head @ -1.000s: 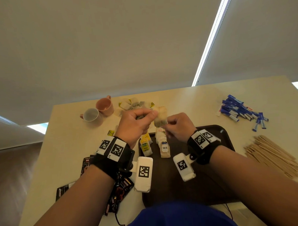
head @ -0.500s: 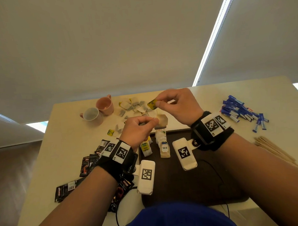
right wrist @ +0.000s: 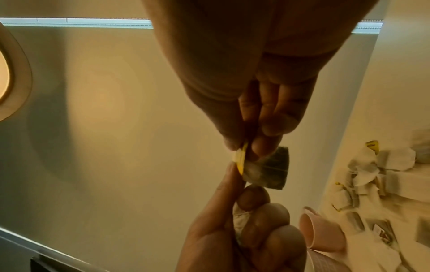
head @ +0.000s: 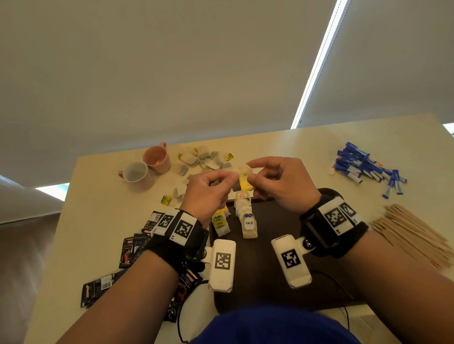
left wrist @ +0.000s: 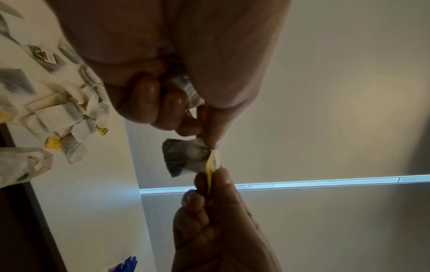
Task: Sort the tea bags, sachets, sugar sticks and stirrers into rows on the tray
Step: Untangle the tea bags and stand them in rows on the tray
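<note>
Both hands meet above the tray's far edge: the left hand (head: 208, 191) pinches a tea bag (left wrist: 184, 159) with another bunched in its curled fingers, and the right hand (head: 278, 182) pinches its yellow tag (right wrist: 239, 160), likely untangling the string. Below, the tray (head: 275, 221) holds two short tea-bag rows at its left; its right side lies bare. Loose tea bags (head: 204, 159) wait farther back on the surface (head: 105, 203).

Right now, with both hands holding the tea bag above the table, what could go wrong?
The left hand holds the tea bag while the right hand pinches its yellow tag; pulling apart could snap the string or tear the bag. If dropped, it may land in the unsorted pile rather than on the tray.
</note>
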Action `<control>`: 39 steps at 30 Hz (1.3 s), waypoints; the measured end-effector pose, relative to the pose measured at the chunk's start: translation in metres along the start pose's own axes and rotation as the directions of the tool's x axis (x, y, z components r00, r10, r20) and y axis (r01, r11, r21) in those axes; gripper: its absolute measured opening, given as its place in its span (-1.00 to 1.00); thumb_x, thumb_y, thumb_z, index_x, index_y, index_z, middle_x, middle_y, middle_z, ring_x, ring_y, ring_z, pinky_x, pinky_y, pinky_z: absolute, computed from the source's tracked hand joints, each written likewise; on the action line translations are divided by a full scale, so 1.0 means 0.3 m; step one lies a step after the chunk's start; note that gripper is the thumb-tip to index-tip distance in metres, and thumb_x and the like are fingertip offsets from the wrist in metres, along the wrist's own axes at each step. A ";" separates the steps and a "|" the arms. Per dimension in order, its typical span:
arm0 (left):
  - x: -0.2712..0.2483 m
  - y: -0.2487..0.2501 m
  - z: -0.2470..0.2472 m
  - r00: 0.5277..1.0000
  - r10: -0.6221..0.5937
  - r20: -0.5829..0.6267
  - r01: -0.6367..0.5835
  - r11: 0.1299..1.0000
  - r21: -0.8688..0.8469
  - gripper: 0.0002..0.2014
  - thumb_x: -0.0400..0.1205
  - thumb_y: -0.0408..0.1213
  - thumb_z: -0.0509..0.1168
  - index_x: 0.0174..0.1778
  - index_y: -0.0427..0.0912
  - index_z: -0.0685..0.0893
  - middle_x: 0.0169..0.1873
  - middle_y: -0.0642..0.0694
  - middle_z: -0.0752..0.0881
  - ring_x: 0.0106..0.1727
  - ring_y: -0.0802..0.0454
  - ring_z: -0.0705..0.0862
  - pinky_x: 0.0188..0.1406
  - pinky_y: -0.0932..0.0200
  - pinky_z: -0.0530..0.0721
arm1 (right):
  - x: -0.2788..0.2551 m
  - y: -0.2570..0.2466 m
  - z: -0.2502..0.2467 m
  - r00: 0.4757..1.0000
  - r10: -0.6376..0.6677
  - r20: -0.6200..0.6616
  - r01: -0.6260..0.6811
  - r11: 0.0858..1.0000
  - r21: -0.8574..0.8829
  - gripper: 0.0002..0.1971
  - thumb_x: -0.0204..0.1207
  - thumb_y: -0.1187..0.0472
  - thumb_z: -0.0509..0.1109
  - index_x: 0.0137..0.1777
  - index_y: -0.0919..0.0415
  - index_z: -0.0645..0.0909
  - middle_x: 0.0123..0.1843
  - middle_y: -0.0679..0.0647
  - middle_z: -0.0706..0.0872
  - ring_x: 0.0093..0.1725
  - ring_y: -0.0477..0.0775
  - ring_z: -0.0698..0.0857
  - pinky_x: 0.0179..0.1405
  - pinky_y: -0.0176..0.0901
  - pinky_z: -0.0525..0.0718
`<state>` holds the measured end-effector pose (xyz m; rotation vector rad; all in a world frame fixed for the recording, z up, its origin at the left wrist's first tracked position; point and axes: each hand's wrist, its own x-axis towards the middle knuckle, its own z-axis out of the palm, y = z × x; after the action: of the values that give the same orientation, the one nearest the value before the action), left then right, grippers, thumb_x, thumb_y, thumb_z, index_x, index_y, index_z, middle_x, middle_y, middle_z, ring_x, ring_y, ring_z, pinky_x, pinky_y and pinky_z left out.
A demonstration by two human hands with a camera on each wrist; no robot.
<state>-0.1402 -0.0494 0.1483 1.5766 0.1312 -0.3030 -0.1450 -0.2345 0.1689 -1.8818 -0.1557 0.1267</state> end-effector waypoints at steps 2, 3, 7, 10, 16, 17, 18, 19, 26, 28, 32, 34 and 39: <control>-0.002 0.002 0.002 1.000 -0.004 0.025 0.005 0.999 -0.036 -0.79 0.71 -0.27 0.35 0.10 -0.36 0.75 -0.57 0.09 0.45 -0.55 0.18 0.33 -0.58 0.29 0.32 | 0.001 0.008 0.003 1.000 -0.007 0.002 0.007 1.000 -0.013 -0.85 0.57 0.27 0.48 0.11 0.22 0.74 -0.29 0.01 0.82 -0.40 -0.14 0.76 -0.38 -0.32 0.73; -0.003 0.003 0.001 0.999 -0.002 0.040 0.004 0.999 -0.050 -0.79 0.71 -0.28 0.34 0.09 -0.37 0.75 -0.56 0.08 0.44 -0.55 0.17 0.32 -0.58 0.29 0.31 | 0.003 0.012 0.004 1.000 -0.013 -0.005 0.013 1.000 -0.021 -0.86 0.56 0.26 0.49 0.08 0.26 0.75 -0.28 0.01 0.81 -0.39 -0.15 0.75 -0.39 -0.35 0.71; -0.007 -0.001 -0.012 0.999 0.045 0.026 -0.046 0.999 0.021 -0.81 0.66 -0.29 0.41 0.08 -0.35 0.76 -0.54 0.10 0.50 -0.54 0.16 0.37 -0.54 0.24 0.37 | 0.019 0.024 0.014 0.997 -0.074 -0.020 0.072 0.993 -0.094 -0.90 0.54 0.23 0.51 0.00 0.22 0.78 -0.18 0.03 0.82 -0.22 -0.09 0.79 -0.22 -0.22 0.77; -0.005 -0.009 -0.028 0.999 0.052 0.001 -0.052 0.998 0.033 -0.83 0.64 -0.33 0.43 0.08 -0.34 0.78 -0.53 0.08 0.53 -0.54 0.15 0.39 -0.55 0.23 0.37 | 0.022 0.030 0.025 0.994 -0.098 0.052 0.101 0.994 -0.045 -0.87 0.54 0.28 0.51 0.06 0.26 0.76 -0.07 0.06 0.83 -0.08 -0.04 0.81 -0.04 -0.21 0.79; -0.009 -0.050 -0.069 0.997 0.025 -0.077 -0.019 0.997 0.081 -0.81 0.68 -0.43 0.32 0.04 -0.08 0.78 -0.44 -0.02 0.56 -0.51 0.13 0.41 -0.56 0.27 0.39 | 0.036 0.113 0.101 0.997 0.070 0.034 -0.070 0.998 0.005 -0.90 0.52 0.37 0.51 0.00 0.23 0.74 -0.11 0.02 0.83 -0.13 -0.12 0.82 -0.11 -0.26 0.80; -0.007 -0.059 -0.079 0.994 -0.003 -0.106 0.008 0.999 0.043 -0.74 0.67 -0.50 0.26 0.05 -0.07 0.77 -0.40 -0.07 0.56 -0.51 0.12 0.40 -0.57 0.27 0.37 | 0.037 0.154 0.128 0.991 0.135 0.015 -0.134 0.991 -0.028 -0.91 0.52 0.33 0.52 0.00 0.22 0.74 -0.12 0.02 0.83 -0.12 -0.11 0.82 -0.07 -0.20 0.81; -0.005 -0.068 -0.089 0.991 -0.031 -0.133 0.032 0.999 0.004 -0.68 0.66 -0.56 0.20 0.06 -0.08 0.75 -0.35 -0.12 0.57 -0.51 0.11 0.41 -0.57 0.27 0.36 | 0.035 0.200 0.157 0.979 0.205 0.013 -0.203 0.975 -0.088 -0.90 0.52 0.28 0.53 0.01 0.20 0.74 -0.12 0.01 0.83 -0.11 -0.08 0.81 -0.03 -0.16 0.80; -0.003 -0.075 -0.099 0.987 -0.057 -0.149 0.054 0.998 -0.024 -0.65 0.64 -0.60 0.16 0.06 -0.09 0.72 -0.31 -0.15 0.59 -0.50 0.10 0.43 -0.57 0.26 0.36 | 0.030 0.249 0.189 0.962 0.272 0.034 -0.263 0.950 -0.168 -0.88 0.53 0.23 0.52 0.04 0.16 0.74 -0.11 0.00 0.82 -0.09 -0.08 0.79 -0.04 -0.19 0.78; 0.002 -0.104 -0.147 0.984 -0.164 -0.064 0.163 0.986 -0.023 -0.58 0.62 -0.70 0.03 0.04 -0.16 0.68 -0.28 -0.15 0.62 -0.46 0.07 0.47 -0.52 0.22 0.40 | -0.001 0.460 0.391 0.861 0.493 0.127 -0.389 0.798 -0.460 -0.80 0.57 0.17 0.49 0.17 0.09 0.75 0.02 -0.02 0.75 0.04 -0.05 0.66 0.02 -0.28 0.54; 0.006 -0.112 -0.162 0.983 -0.184 -0.026 0.185 0.983 0.015 -0.56 0.63 -0.69 0.02 0.07 -0.14 0.68 -0.25 -0.15 0.66 -0.44 0.07 0.50 -0.47 0.19 0.42 | 0.012 0.479 0.425 0.861 0.499 0.101 -0.402 0.787 -0.468 -0.83 0.56 0.20 0.49 0.12 0.13 0.77 0.00 0.02 0.77 0.00 -0.01 0.68 -0.03 -0.26 0.55; 0.006 -0.117 -0.178 0.965 -0.244 0.099 0.232 0.966 0.115 -0.55 0.63 -0.69 0.06 0.15 -0.10 0.67 -0.11 -0.18 0.72 -0.36 0.08 0.63 -0.42 0.22 0.56 | 0.058 0.489 0.475 0.851 0.521 0.066 -0.408 0.735 -0.541 -0.86 0.59 0.20 0.44 0.08 0.18 0.77 -0.04 0.09 0.74 -0.09 0.03 0.62 -0.14 -0.26 0.46; 0.003 -0.119 -0.180 0.953 -0.271 0.132 0.259 0.961 0.099 -0.55 0.65 -0.70 0.07 0.24 -0.11 0.63 -0.05 -0.20 0.72 -0.30 0.04 0.68 -0.35 0.21 0.61 | 0.077 0.492 0.492 0.843 0.538 0.017 -0.440 0.706 -0.554 -0.90 0.59 0.18 0.43 -0.05 0.18 0.74 -0.09 0.12 0.74 -0.11 0.10 0.67 -0.19 -0.19 0.50; 0.000 -0.140 -0.184 0.947 -0.299 0.114 0.298 0.954 0.027 -0.60 0.69 -0.66 0.09 0.31 -0.15 0.56 0.03 -0.24 0.72 -0.15 -0.03 0.74 -0.19 0.15 0.71 | 0.084 0.493 0.510 0.835 0.543 -0.092 -0.503 0.684 -0.528 -0.92 0.57 0.17 0.43 -0.06 0.17 0.64 -0.08 0.11 0.69 -0.13 0.10 0.67 -0.19 -0.12 0.64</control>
<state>-0.1454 0.0069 0.1081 1.5434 0.2787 -0.6336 -0.1392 -0.1325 -0.0193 -2.4447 0.3533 0.6052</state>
